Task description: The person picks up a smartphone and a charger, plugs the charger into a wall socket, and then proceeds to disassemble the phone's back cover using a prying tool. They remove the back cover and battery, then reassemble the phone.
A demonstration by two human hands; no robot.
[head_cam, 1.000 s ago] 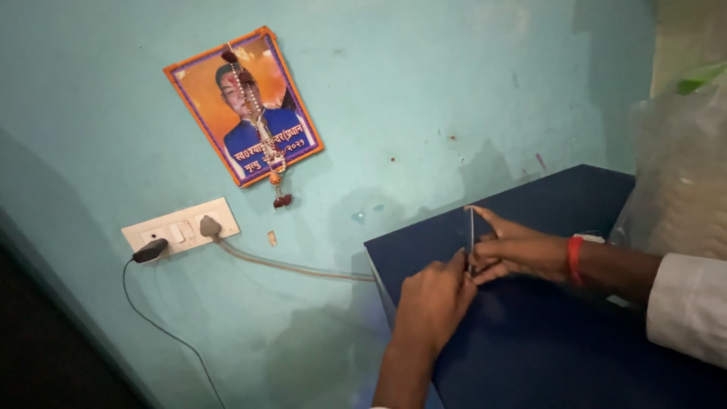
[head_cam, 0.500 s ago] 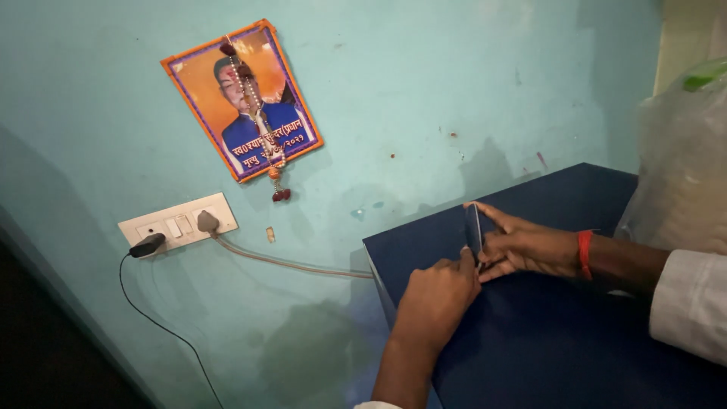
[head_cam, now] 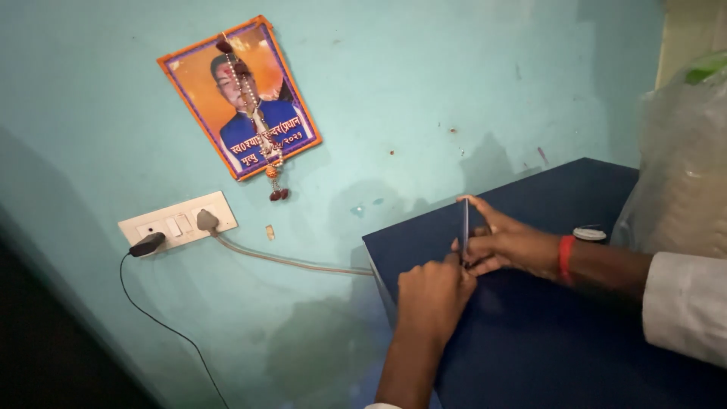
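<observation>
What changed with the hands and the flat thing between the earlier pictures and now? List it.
The thin flat object was tipped up from low between the hands to stand on edge on the blue surface. The right hand and left hand stayed on it. Wall socket plate and framed picture unchanged.

Lighting: dim, uneven indoor light on the turquoise wall (head_cam: 424, 83), brightest upper centre. Shadows: soft, dark at lower left corner and below the counter (head_cam: 545, 333). Glare: faint on plastic bag (head_cam: 681, 174). Focus: slightly soft, grainy; mild edge distortion.
</observation>
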